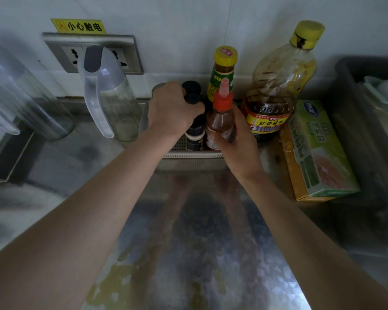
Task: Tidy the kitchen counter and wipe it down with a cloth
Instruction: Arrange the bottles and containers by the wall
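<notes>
- Fingers (174,89) of the left hand (173,113) are curling over the black cap of a dark spice jar (195,133) and clamping on it. The jar is standing in a white slotted basket (193,155) at the back of the bench (211,242).
- Fingers (241,118) of the right hand (238,142) are wrapping round a small red-capped bottle (221,117), gripping it upright just beside the jar at the basket. Whether the bottle is resting or lifted cannot be told.
- A yellow-capped sauce bottle (223,70) is standing behind these two. A big oil bottle (276,86) is standing to their right, with a green box (320,153) lying just beside it.
- A glass jug (112,97) and a second jug (14,90) are sitting on the left of the bench, below a wall socket (67,55).
- Stage, as a judgement: tidying is under way, with the small bottles being gathered into the basket. The oil bottle, the box and the jugs are probably waiting their turn.
- Wiping is not yet begun. No cloth is showing, and yellowish greasy spots (112,278) are marking the near part of the bench.
</notes>
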`<state>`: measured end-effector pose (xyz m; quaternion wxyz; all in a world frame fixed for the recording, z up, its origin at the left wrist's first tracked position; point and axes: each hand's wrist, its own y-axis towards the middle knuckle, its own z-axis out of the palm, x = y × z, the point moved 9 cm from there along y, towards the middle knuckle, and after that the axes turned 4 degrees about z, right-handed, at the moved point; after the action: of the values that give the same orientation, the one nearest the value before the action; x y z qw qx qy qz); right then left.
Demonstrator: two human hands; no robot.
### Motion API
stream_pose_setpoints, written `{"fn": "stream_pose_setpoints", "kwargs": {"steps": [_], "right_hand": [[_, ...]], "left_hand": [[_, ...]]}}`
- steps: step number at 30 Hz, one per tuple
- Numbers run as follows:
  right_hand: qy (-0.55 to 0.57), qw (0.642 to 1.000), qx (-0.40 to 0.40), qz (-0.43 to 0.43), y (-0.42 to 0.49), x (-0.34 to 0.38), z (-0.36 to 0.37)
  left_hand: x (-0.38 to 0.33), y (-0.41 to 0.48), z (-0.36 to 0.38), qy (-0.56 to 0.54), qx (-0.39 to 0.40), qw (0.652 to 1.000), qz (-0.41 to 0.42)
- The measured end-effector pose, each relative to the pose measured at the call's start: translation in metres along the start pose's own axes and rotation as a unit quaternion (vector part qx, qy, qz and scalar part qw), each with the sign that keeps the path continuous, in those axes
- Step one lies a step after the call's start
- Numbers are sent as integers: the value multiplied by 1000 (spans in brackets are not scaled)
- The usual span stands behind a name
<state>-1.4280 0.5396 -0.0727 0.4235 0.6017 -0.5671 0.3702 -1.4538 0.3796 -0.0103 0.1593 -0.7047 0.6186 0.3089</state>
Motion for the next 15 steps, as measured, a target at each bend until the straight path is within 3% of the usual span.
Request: {"fn": "stream_pose_setpoints", "kwargs": {"steps": [6,15], "right_hand": [[-1,1000,5,-2,-1,0,0],[10,1000,7,15,0,-5,2]], "left_hand": [[-4,0,-2,23,-1,1000,19],[8,-1,2,-16,16,1000,-19]]}}
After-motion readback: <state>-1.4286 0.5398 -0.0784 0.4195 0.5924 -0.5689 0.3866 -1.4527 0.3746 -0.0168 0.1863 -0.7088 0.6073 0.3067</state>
